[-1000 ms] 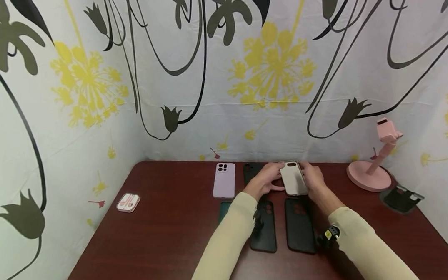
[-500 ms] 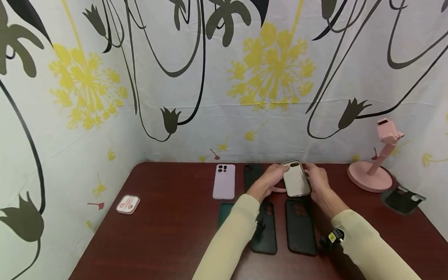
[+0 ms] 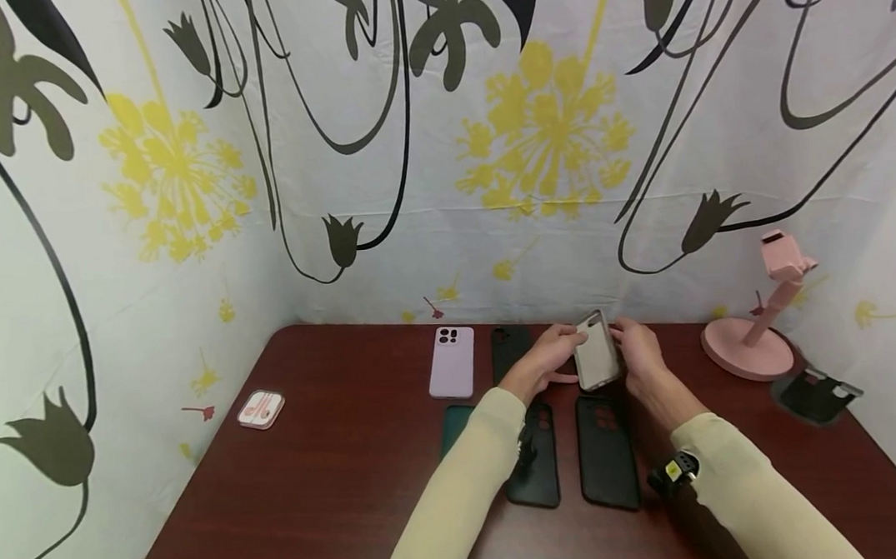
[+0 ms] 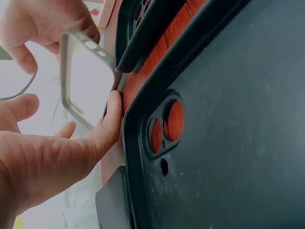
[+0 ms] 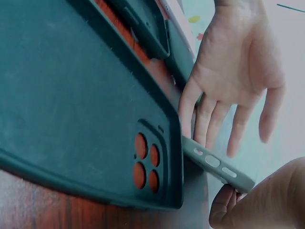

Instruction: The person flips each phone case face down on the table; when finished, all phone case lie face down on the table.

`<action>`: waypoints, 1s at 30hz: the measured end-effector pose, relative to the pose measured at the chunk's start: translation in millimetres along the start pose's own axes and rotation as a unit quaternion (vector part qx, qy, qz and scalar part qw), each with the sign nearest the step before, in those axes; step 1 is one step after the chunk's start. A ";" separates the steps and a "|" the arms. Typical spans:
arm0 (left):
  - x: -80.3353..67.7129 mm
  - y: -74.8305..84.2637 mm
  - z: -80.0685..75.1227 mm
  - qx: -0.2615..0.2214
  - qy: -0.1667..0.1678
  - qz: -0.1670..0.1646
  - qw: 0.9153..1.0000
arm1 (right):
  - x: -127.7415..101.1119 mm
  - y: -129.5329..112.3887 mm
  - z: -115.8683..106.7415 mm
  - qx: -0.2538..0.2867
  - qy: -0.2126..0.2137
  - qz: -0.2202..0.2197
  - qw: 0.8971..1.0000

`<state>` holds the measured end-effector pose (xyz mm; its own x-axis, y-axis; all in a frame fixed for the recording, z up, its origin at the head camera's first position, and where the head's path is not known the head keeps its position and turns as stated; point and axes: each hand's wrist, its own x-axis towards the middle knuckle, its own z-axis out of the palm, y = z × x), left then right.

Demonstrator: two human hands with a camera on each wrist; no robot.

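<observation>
1. While both hands meet near the back edge of the table [image 3: 314, 485], they hold a beige phone case [image 3: 596, 352] between them, tilted up on its long side above the surface.
2. The left hand [image 3: 545, 360] has its fingers stretched out fairly straight against the case's left side; the left wrist view shows one fingertip touching the case's rim [image 4: 76, 102].
3. The right hand [image 3: 639, 350] grasps the case's right edge, and the right wrist view shows its fingers pinching the end of the case [image 5: 214, 164].
4. Just in front of the hands, two black cases lie flat side by side: one [image 3: 540, 467] under the left forearm, the other [image 3: 607, 452] to its right.
5. A lilac case [image 3: 451, 361] lies near the back edge, with another black case [image 3: 508, 350] just beside it, partly hidden by the left hand.
6. A dark green case [image 3: 453, 428] peeks out left of the left sleeve.
7. A pink phone stand [image 3: 751, 333] stands at the back right corner, a small pink box [image 3: 260, 409] near the left edge.
</observation>
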<state>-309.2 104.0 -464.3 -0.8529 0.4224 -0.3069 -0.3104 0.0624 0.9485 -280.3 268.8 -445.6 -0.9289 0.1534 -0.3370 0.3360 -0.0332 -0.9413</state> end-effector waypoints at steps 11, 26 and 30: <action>-1.4 1.5 1.4 -0.003 0.009 -0.001 1.000 | -6.7 -7.2 17.7 0.018 -0.002 -0.004 1.000; -1.5 0.2 1.9 -0.022 0.024 -0.001 0.999 | -7.9 -9.1 24.7 0.033 -0.006 0.002 0.999; 0.6 -1.5 0.5 -0.035 0.023 -0.001 0.999 | -7.0 -7.9 26.6 0.045 -0.004 0.001 0.999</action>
<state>-309.1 104.6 -465.8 -0.8705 0.3795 -0.3135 -0.3394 -0.0014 0.9407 -280.6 241.7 -436.4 -0.9295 0.1454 -0.3388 0.3229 -0.1225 -0.9385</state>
